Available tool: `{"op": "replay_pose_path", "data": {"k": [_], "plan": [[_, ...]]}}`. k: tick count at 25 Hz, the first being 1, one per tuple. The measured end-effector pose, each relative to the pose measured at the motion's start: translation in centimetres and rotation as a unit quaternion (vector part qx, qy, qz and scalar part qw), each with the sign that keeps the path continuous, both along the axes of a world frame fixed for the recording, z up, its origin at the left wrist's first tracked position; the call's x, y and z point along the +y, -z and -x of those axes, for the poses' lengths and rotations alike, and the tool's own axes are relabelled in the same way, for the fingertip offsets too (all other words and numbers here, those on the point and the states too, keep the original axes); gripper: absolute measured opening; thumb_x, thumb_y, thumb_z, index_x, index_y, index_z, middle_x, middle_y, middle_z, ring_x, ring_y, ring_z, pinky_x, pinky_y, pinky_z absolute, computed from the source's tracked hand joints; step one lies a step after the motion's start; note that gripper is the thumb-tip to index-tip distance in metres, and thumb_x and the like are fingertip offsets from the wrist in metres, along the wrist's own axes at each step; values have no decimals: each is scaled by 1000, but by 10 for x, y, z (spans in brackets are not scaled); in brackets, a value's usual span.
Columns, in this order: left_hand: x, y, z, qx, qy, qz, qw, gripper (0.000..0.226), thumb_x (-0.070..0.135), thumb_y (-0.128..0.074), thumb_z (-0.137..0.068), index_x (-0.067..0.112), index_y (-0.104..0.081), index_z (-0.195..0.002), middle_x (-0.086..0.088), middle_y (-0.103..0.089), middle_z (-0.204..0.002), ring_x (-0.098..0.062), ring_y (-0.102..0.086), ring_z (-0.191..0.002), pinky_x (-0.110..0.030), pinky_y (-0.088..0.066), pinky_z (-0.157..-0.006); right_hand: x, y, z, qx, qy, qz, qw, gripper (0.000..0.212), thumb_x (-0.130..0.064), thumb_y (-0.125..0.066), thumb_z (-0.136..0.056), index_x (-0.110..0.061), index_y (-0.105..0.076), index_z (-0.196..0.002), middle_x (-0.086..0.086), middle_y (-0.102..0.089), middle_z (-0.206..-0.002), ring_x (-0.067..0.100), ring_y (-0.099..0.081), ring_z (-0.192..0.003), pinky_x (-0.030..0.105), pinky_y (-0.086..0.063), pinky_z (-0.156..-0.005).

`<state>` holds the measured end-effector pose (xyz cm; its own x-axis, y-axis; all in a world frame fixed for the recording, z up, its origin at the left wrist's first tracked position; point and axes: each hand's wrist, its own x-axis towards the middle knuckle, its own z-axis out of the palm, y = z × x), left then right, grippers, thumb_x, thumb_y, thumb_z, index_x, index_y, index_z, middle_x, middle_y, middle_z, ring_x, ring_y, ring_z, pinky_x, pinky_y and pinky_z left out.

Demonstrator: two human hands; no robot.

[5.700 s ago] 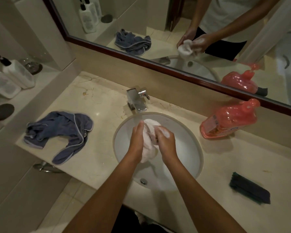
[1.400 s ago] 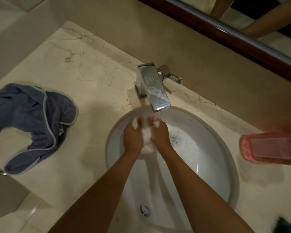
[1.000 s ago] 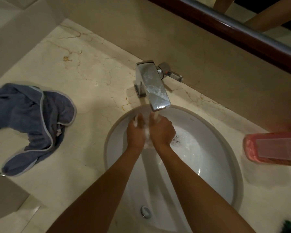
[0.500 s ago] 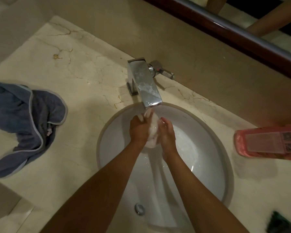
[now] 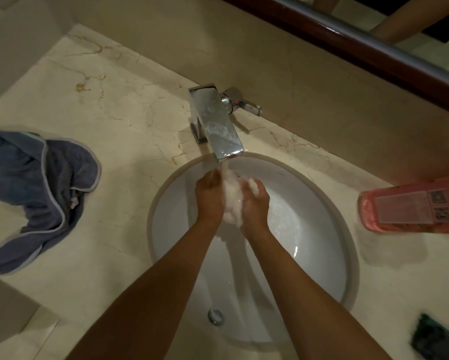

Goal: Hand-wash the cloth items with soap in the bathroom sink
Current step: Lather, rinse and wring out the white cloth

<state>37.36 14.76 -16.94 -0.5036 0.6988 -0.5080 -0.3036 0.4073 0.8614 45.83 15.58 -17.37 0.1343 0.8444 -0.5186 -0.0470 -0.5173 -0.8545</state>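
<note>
1. White, sudsy cloth point(image 5: 231, 201) sits bunched between both hands over the sink point(image 5: 322, 255); its long axis runs roughly from the faucet point(image 5: 218, 126) toward the person.
2. Left hand point(image 5: 209, 196) and right hand point(image 5: 254, 203) both grip the cloth, fingers curled round it, under the water stream point(image 5: 224, 168).
3. Inside the sink: wet porcelain and a metal drain point(image 5: 215, 317) near the front.
4. On the marble surface point(image 5: 114, 113), a blue cloth point(image 5: 36, 188) lies crumpled at left; a pink bottle point(image 5: 413, 203) lies on its side at right; a dark cloth point(image 5: 436, 339) lies at the front right.
</note>
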Motion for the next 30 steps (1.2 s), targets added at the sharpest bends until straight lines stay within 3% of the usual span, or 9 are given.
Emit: {"op": "replay_pose_path", "data": {"k": [4, 8, 10, 12, 14, 18, 23, 27, 30], "plan": [[0, -11, 11, -43, -35, 4, 998, 36, 23, -52, -106, 10, -64, -74, 6, -65, -55, -5, -65, -56, -18, -49, -57, 11, -7, 18, -24, 36, 48, 998, 39, -31, -63, -91, 7, -62, -86, 7, -51, -74, 18, -46, -69, 22, -40, -55], [-10, -8, 16, -72, 10, 34, 997, 28, 40, -59, -100, 15, -70, -98, -5, -74, -87, -21, -72, -83, -30, -56, -72, 18, -13, 24, -22, 62, 100, 993, 30, -38, -69, -89, -10, -71, -77, 7, -63, -72, 20, -57, -67, 32, -45, -65], [-18, -8, 17, -75, 46, 34, 996, 51, 46, -75, -83, 10, -68, -118, -9, -74, -105, -26, -72, -96, -37, -59, -82, 17, -11, 24, -25, 60, 107, 992, 26, -43, -67, -91, -22, -66, -76, 4, -68, -80, 18, -63, -73, 35, -50, -75], [-20, -9, 18, -46, 49, 44, 997, 57, 44, -81, -78, 7, -67, -120, -8, -74, -106, -25, -72, -98, -38, -59, -85, 13, -7, 24, 29, 48, 110, 992, 35, -57, -65, -85, -23, -69, -91, 5, -72, -96, 19, -68, -91, 40, -53, -92], [-13, -14, 20, 17, 20, 56, 998, 36, 36, -74, -91, 5, -68, -108, -3, -72, -93, -16, -70, -86, -24, -56, -74, 4, -2, 22, 136, 52, 122, 982, 65, -64, -66, -76, -17, -68, -120, 12, -71, -118, 27, -67, -112, 47, -49, -106], [0, -16, 17, 74, -29, -6, 997, 20, 20, -65, -99, 1, -67, -103, -1, -70, -88, 5, -66, -73, -17, -49, -67, -10, -9, 15, 233, 68, 64, 968, 37, -20, -56, -100, -21, -52, -137, 10, -63, -130, 27, -60, -120, 49, -44, -110], [-16, -8, 16, 35, 36, 92, 995, 40, 33, -40, -108, 6, -56, -133, -4, -62, -122, -19, -59, -108, -33, -47, -93, -1, -11, 20, 188, 2, 55, 981, 51, -31, -60, -99, -33, -46, -148, 4, -60, -141, 26, -63, -123, 52, -51, -104], [-15, -6, 22, -181, -37, 122, 975, 45, 44, -46, -104, 8, -68, -121, -15, -73, -116, -28, -69, -105, -41, -54, -94, 4, -16, 23, 159, -16, 97, 982, 52, -46, -74, -74, -22, -72, -120, 14, -71, -121, 36, -68, -111, 56, -52, -100], [-11, -16, 25, -224, -41, 77, 971, 50, 57, -52, -98, 15, -73, -115, -9, -77, -106, -26, -73, -103, -40, -56, -93, 9, -25, 28, 111, -49, 110, 986, 23, -37, -69, -87, -14, -75, -90, 14, -74, -95, 28, -72, -84, 40, -58, -77]]}}
